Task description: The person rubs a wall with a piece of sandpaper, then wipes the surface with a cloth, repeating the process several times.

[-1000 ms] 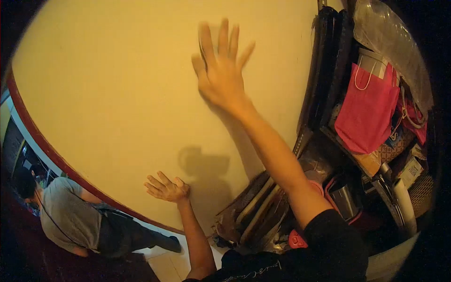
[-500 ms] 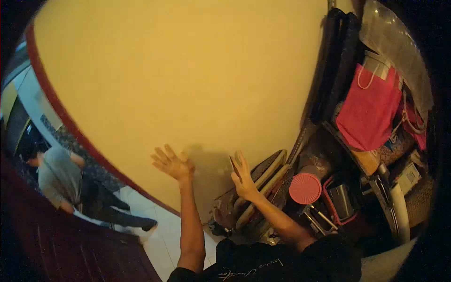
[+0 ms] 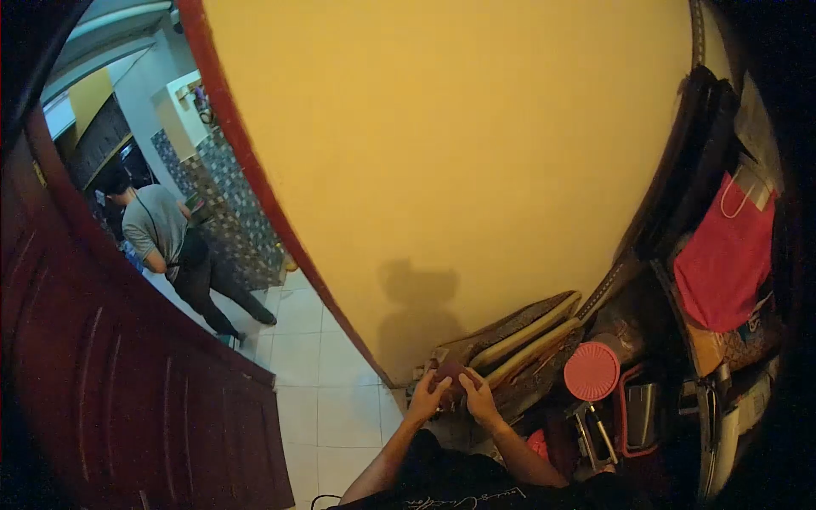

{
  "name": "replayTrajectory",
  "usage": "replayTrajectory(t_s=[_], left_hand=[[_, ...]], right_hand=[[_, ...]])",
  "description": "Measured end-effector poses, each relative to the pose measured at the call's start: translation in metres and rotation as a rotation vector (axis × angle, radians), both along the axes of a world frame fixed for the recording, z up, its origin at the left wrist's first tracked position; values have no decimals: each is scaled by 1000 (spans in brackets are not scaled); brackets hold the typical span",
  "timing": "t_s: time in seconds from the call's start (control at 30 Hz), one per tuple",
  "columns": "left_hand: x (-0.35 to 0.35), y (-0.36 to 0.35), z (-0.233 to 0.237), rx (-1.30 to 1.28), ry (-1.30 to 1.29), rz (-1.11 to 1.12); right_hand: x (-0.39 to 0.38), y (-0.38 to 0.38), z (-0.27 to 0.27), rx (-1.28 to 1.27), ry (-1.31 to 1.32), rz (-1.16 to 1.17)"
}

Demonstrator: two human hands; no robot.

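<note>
Just beyond right hand (image 3: 481, 398): leaning flat panels (image 3: 518, 333); pink lid (image 3: 592, 371)

Black short-sleeved shirt (image 3: 450, 476), pale script lettering (image 3: 442, 503); forearms, left hand (image 3: 427, 396), right hand (image 3: 481, 401) bare.

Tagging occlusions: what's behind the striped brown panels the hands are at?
The yellow wall stands behind the brown panels. The left hand and right hand are on a dark reddish thing covering the panels' lower end; any gap behind is hidden.
</note>
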State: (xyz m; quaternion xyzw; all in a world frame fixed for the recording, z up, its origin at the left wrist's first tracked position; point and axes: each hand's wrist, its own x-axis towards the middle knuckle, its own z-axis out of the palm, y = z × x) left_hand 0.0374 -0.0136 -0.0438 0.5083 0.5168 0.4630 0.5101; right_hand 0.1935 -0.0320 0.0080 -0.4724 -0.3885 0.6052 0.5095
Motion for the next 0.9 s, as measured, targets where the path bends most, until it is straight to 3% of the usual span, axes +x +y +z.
replayTrajectory(t_s=[0.13,0.2,0.3,0.5,0.73,0.83,0.9], left_hand=[[-25,-12,18,-102,-179,35],[-42,-15,33,-125,-244,41],[-75,-23,63,-101,-368,-11],[-137,-49,82,-122,-276,-34],[-187,-95,73,-124,-266,57],[-205,-110,76,-140,-242,3],[-214,-117,77,-199,-201,-62]], right_hand=[[-15,-7,17,89,73,118],[-12,-4,6,210,-151,256],[-19,-7,23,212,-249,339],[-63,-8,10,134,-290,548],[-130,-39,24,226,-251,599],[-144,-46,28,274,-339,617],[-151,-53,27,192,-197,581]])
